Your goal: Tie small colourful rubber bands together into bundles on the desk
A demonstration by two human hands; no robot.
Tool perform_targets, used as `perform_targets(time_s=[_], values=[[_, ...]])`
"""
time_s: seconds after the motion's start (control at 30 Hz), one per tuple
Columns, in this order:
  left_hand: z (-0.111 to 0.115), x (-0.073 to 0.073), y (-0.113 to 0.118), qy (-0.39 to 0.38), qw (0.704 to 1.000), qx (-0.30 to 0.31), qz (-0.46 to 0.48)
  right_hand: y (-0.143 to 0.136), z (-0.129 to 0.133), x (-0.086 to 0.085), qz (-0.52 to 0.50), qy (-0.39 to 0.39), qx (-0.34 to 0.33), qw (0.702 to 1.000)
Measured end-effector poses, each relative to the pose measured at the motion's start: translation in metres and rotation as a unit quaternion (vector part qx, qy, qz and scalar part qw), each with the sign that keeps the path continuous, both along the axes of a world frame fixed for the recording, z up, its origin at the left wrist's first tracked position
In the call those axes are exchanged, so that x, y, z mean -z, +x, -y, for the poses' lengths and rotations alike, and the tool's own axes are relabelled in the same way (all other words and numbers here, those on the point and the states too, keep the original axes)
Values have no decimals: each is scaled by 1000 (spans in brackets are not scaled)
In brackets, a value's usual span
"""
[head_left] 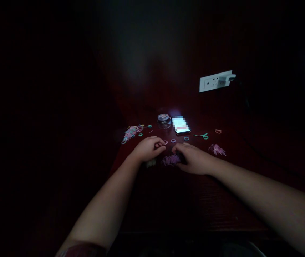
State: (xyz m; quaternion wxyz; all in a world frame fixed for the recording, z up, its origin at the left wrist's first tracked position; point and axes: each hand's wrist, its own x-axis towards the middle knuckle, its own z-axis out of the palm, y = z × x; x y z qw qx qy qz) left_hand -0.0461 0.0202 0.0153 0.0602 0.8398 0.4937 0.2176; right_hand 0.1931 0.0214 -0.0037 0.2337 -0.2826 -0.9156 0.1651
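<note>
My left hand (pixel 151 148) rests low over the dark red table, its fingers loosely curled and the thumb apart from the index finger. Right at its fingertips lies a small pink ring (pixel 165 142), like a hair tie; whether they touch cannot be made out. My right hand (pixel 191 157) has thumb and fingers apart around the edge of a pile of thin purple strips (pixel 171 160). A purple ring (pixel 173 140) and a blue ring (pixel 186 138) lie beyond the hands. Below my left hand sits a dim pale yellowish pile (pixel 151 163).
A heap of coloured rings (pixel 132 133) lies at left. A lidded clear jar (pixel 164 121) stands beside a lit phone (pixel 181 125). Rightward are a green looped item (pixel 202 136), an orange band (pixel 218 131) and pinkish strips (pixel 217 149). A wall socket (pixel 215 82) holds a plug.
</note>
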Motion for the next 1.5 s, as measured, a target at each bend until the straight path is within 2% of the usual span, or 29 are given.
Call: perform_targets(time_s=[0.1,0.13,0.17,0.27,0.4,0.63,0.8,0.93,1.07,1.17,1.27,1.4,1.5], values=[[-16,11,-28,41,984,-171,9,0,0,0,-6,-4,0,1000],[-21,16,-37,34,978,-207,10,0,0,0,-8,-6,-1,1000],[-27,21,-44,31,976,-217,7,0,0,0,-9,-8,0,1000],[-40,36,-53,21,977,-210,-5,-1,0,0,-4,-17,5,1000],[-53,48,-50,27,973,-229,-14,-1,0,0,4,-18,4,1000],[-68,48,-45,47,970,-236,-16,-1,2,-2,6,-20,9,1000],[-69,47,-47,65,973,-223,19,-2,2,-1,-1,-16,11,1000],[-62,44,-50,83,970,-217,65,-3,1,-1,-20,-6,12,1000],[-46,35,-44,112,966,-210,106,-4,-2,-2,-48,18,33,998],[-32,24,-29,138,962,-197,133,-4,-6,-1,-74,39,47,995],[-16,15,-9,149,959,-159,183,-5,-8,1,-94,55,54,993],[10,8,17,108,965,-91,220,-7,-6,0,-121,58,45,990],[28,5,27,90,970,-60,218,-8,-4,-3,-143,42,28,988]])
